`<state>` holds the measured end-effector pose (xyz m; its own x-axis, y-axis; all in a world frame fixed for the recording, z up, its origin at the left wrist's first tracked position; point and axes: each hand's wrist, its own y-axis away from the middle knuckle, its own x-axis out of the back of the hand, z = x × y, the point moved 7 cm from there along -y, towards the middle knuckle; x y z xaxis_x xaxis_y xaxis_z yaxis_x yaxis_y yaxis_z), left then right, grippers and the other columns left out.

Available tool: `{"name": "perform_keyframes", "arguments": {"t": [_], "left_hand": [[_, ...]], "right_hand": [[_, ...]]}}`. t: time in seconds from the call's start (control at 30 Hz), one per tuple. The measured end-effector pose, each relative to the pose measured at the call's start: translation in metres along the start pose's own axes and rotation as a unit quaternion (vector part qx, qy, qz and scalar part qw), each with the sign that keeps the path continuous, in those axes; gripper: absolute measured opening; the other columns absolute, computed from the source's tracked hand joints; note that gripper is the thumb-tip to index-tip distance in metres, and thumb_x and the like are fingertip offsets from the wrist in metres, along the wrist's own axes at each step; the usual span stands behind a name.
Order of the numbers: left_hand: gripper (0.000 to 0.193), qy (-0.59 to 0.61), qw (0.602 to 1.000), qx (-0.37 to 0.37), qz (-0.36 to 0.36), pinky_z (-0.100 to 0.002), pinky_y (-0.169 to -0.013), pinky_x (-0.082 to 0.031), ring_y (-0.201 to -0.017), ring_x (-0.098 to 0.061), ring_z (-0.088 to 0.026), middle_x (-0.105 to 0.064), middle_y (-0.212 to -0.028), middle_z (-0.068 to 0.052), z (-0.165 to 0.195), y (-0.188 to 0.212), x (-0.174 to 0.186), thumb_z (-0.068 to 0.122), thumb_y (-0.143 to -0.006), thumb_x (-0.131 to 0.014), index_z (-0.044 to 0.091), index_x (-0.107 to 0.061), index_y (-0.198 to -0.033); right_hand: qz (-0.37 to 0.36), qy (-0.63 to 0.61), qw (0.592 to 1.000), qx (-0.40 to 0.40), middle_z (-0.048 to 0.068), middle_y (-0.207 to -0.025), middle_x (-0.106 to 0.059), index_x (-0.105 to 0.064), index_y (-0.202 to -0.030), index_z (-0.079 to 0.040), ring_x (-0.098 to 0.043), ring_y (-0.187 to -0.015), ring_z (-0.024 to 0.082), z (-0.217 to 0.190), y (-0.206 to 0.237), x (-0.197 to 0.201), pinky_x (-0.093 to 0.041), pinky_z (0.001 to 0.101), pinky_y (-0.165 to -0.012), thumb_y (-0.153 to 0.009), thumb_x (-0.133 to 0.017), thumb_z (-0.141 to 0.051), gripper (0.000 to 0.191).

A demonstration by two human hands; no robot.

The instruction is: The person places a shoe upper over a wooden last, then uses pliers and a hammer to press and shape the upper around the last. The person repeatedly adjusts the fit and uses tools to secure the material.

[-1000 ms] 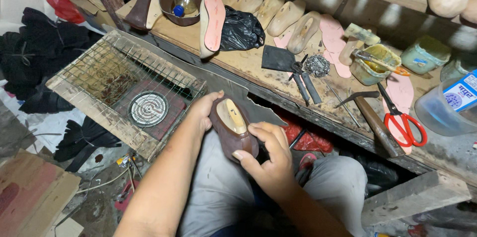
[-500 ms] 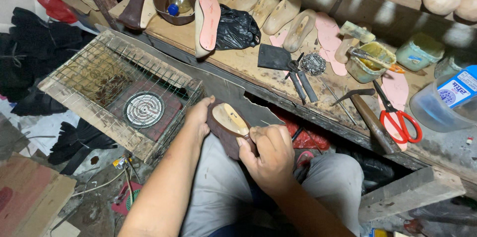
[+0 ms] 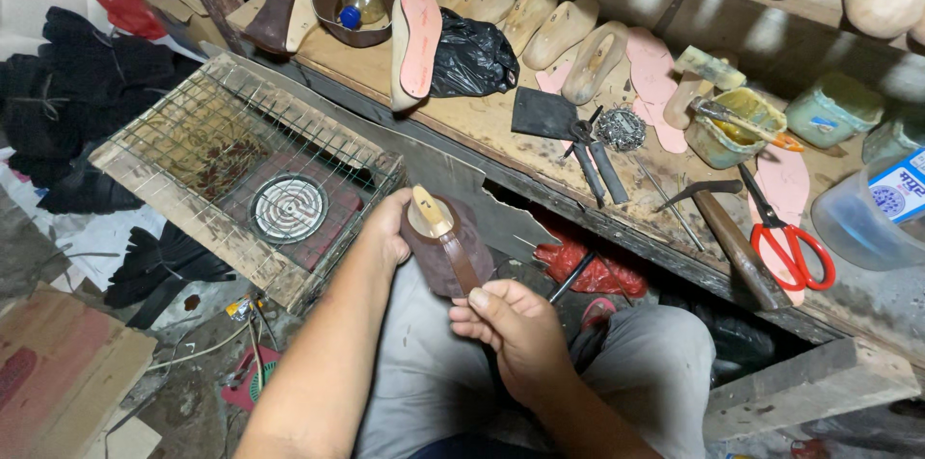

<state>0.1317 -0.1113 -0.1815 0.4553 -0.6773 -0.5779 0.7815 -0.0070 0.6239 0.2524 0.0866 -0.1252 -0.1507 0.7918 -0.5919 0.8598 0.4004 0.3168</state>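
Left hand closed round the brown shoe upper, right hand pinching the strap: keep strap taut, centred over the last.

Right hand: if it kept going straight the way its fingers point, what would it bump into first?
The right hand points up-left and already grips the brown strap on the leather-covered shoe form that the left hand holds. Beyond that probably lies the wire-mesh crate, though depth is unclear.

One hammer, one pair of scissors, two hands.
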Motion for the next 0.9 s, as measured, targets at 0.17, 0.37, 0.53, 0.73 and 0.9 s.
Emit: {"name": "perform_keyframes", "arguments": {"t": [0.17, 0.37, 0.53, 0.73, 0.9], "left_hand": [[0.033, 0.047, 0.999, -0.018, -0.007, -0.049, -0.095, -0.056, -0.105, -0.068, -0.033, -0.07, -0.115, -0.019, -0.004, -0.004, 0.005, 0.031, -0.1, -0.056, 0.002, -0.063, -0.115], [0.041, 0.12, 0.986, -0.12, 0.004, -0.048, -0.096, -0.055, -0.106, -0.069, -0.033, -0.072, -0.117, -0.018, 0.01, -0.008, 0.02, 0.035, -0.096, -0.058, 0.001, -0.065, -0.118], [0.04, 0.129, 0.982, -0.14, -0.021, -0.048, -0.099, -0.055, -0.109, -0.069, -0.033, -0.071, -0.121, -0.018, 0.012, -0.012, 0.022, 0.033, -0.096, -0.061, 0.002, -0.064, -0.121], [0.043, 0.137, 0.98, -0.143, -0.013, -0.049, -0.096, -0.055, -0.109, -0.069, -0.035, -0.071, -0.121, -0.019, 0.008, -0.01, 0.025, 0.035, -0.095, -0.059, 0.001, -0.064, -0.121], [0.043, 0.121, 0.983, -0.135, -0.01, -0.05, -0.098, -0.055, -0.111, -0.069, -0.035, -0.071, -0.12, -0.02, 0.005, -0.01, 0.027, 0.034, -0.095, -0.059, 0.0, -0.064, -0.12]], "right_hand": [[0.041, -0.002, 0.999, 0.014, 0.015, -0.09, -0.074, -0.063, -0.101, 0.004, -0.075, -0.081, 0.023, -0.004, -0.001, -0.001, -0.062, 0.0367, -0.075, -0.094, -0.068, -0.006, 0.013], [0.13, 0.009, 0.991, 0.022, 0.014, -0.092, -0.075, -0.065, -0.108, 0.002, -0.075, -0.082, 0.022, -0.006, -0.004, 0.024, -0.062, 0.0349, -0.074, -0.089, -0.068, -0.005, 0.02], [0.101, 0.0, 0.993, 0.053, 0.014, -0.093, -0.074, -0.065, -0.11, 0.003, -0.075, -0.082, 0.022, -0.005, -0.009, 0.03, -0.062, 0.0347, -0.076, -0.091, -0.069, -0.003, 0.021], [0.104, -0.026, 0.994, 0.037, 0.013, -0.092, -0.075, -0.066, -0.108, 0.0, -0.073, -0.081, 0.022, -0.002, -0.007, 0.036, -0.062, 0.0355, -0.076, -0.089, -0.069, -0.002, 0.019], [0.073, -0.055, 0.996, 0.025, 0.015, -0.092, -0.074, -0.064, -0.1, -0.002, -0.075, -0.083, 0.023, -0.004, -0.007, 0.034, -0.061, 0.0375, -0.08, -0.089, -0.066, -0.001, 0.011]]}}
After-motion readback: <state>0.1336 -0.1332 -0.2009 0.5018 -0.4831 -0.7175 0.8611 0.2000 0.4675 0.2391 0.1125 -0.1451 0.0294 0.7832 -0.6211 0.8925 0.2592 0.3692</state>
